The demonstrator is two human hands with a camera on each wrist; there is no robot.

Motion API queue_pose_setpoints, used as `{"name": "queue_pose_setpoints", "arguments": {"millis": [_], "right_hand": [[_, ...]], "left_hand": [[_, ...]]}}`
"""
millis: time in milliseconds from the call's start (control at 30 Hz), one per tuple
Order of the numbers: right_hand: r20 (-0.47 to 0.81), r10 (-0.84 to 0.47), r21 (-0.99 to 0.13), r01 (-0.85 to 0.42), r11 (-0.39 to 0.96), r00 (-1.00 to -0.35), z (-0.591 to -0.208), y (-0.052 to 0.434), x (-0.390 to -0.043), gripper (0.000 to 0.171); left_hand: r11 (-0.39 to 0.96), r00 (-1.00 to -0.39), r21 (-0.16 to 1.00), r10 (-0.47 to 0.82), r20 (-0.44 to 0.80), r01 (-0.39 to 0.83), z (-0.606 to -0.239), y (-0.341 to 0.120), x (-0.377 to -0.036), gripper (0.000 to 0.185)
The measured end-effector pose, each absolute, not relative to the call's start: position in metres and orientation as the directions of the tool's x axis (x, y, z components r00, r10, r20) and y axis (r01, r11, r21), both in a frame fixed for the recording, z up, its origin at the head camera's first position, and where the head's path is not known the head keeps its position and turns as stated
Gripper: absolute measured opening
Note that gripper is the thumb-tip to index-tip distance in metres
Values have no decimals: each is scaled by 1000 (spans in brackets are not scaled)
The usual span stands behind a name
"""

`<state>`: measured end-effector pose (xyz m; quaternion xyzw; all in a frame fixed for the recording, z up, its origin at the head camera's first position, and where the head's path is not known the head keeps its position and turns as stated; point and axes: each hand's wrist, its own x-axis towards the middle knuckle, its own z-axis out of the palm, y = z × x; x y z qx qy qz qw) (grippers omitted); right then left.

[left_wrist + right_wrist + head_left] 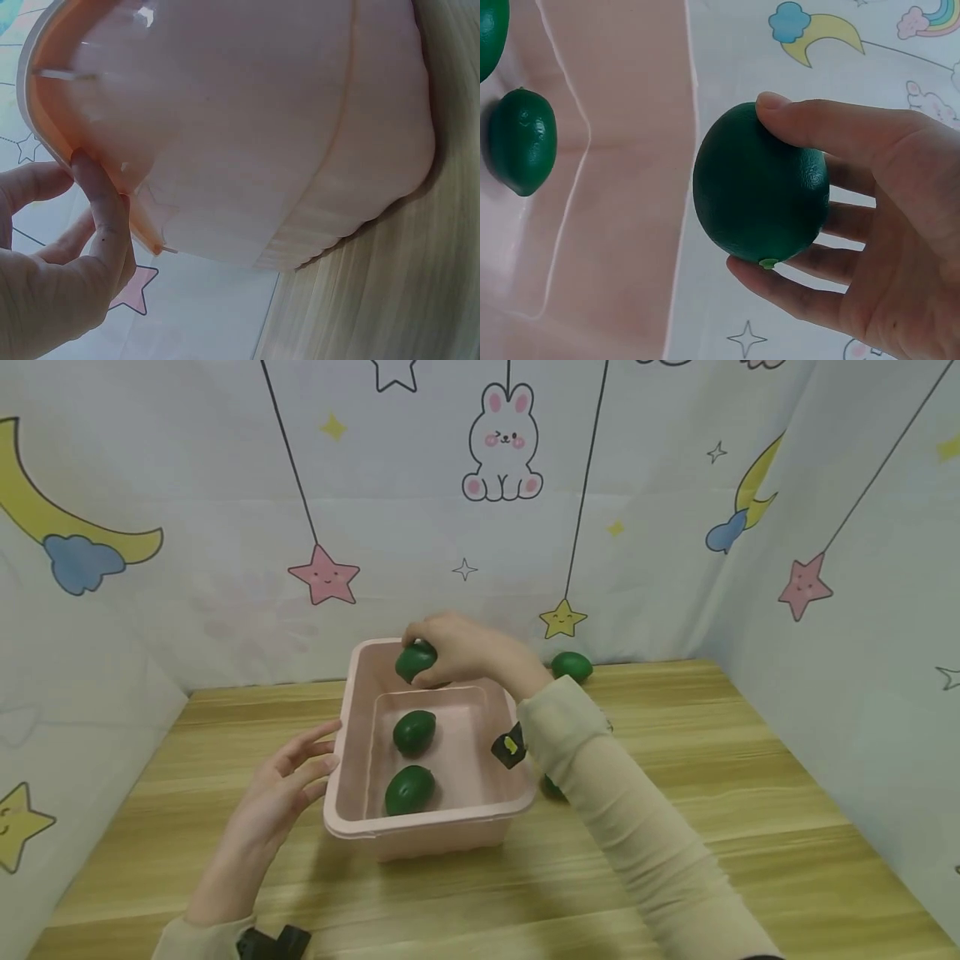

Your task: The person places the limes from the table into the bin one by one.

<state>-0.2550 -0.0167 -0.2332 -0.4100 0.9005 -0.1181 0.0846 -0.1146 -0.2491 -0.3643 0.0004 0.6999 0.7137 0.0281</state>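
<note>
A pink plastic bin (pixel 352 814) stands on the wooden table with two dark green limes (pixel 414 732) (pixel 409 790) lying inside. My right hand (pixel 450 647) grips a third green lime (pixel 415 661) (pixel 759 184) over the bin's far end, fingers and thumb curled round it. My left hand (pixel 288 777) is at the bin's left wall, fingers straight, the fingertips (pixel 88 169) touching under the pink bin's rim (pixel 45 90). In the right wrist view one lime (pixel 523 141) lies on the bin floor and another shows at the top left corner.
Another green lime (pixel 572 667) lies on the table behind the bin at the right, and one more (pixel 551 788) is partly hidden under my right sleeve. Printed cloth walls close in the table on three sides.
</note>
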Motion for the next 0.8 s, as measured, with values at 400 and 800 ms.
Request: {"name": "queue_pose_setpoints", "arguments": {"millis": [400,800], "right_hand": [[-65,-732,-319,-681,660,-679,-255,-18,-264,47],[-150,-707,-347,-633,692,-691,-272,-23,-270,43]], "left_hand": [[-20,-998,999,56,-34,-35,-365,-250,-119,50],[-18,-998,999,59,-29,-30,-366,-254,-120,49]]}}
